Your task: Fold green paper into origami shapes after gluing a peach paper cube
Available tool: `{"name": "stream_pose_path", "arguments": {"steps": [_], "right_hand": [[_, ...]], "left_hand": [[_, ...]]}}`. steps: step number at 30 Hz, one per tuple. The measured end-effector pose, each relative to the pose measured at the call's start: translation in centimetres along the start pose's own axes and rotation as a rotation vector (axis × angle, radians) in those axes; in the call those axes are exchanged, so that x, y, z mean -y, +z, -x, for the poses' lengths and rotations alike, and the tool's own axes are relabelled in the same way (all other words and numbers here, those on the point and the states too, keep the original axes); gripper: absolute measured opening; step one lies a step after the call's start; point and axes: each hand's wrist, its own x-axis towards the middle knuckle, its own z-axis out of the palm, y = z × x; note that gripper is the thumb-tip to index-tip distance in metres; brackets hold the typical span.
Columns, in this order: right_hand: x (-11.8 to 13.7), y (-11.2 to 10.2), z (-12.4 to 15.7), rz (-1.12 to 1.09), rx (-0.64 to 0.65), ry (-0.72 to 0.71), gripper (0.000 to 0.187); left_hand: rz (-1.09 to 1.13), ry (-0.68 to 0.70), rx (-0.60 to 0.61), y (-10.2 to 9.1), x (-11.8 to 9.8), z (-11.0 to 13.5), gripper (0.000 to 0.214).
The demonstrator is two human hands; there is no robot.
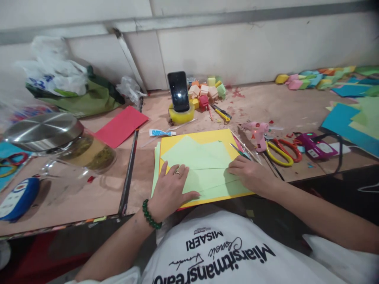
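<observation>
My left hand (170, 185) lies flat with fingers apart on a light green paper sheet (204, 156). A ring and a green bead bracelet are on it. My right hand (251, 173) is closed, its fingertips at the sheet's right side; what they hold is hidden. A slim dark-green pointed tool (237, 150) shows just beyond those fingers, and I cannot tell whether it is gripped. Two long lines, edges or creases, cross the green paper between my hands. Beneath lies a yellow sheet (219, 135), on a stack of other coloured paper.
Behind the paper, a phone (179, 92) leans in a yellow tape roll (181, 115), beside folded paper pieces (204, 91) and a yellow cutter (222, 113). Rightward are a pink glue gun (257, 134), scissors (280, 153) and a purple power socket (315, 146). A glass jug (97, 152) stands left.
</observation>
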Motion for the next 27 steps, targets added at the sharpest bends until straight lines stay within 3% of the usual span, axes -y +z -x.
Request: {"name": "stream_pose_path", "arguments": {"steps": [4, 7, 12, 16, 20, 27], "right_hand": [[0.2, -0.6, 0.6, 0.096, -0.056, 0.004, 0.035], [1.9, -1.3, -1.2, 0.209, -0.07, -0.028, 0.033], [5.3, -1.1, -6.7, 0.192, 0.077, -0.152, 0.037], [5.8, -0.6, -9.0, 0.222, 0.235, -0.209, 0.018], [4.6, -0.6, -8.0, 0.261, 0.246, -0.226, 0.013], [1.6, -1.1, -3.5, 0.304, 0.156, -0.153, 0.014]], "left_hand": [[-0.018, -0.02, 0.035, -0.2, -0.4, -0.1, 0.071], [-0.027, -0.039, 0.09, -0.5, -1.0, -0.4, 0.079], [-0.012, -0.044, 0.073, -0.2, -1.5, -0.6, 0.085], [-0.006, -0.06, 0.043, 0.1, -1.5, -0.4, 0.088], [-0.025, -0.07, 0.041, 0.2, -1.5, -0.1, 0.088], [-0.016, -0.07, 0.062, 0.2, -1.2, 0.2, 0.084]]}}
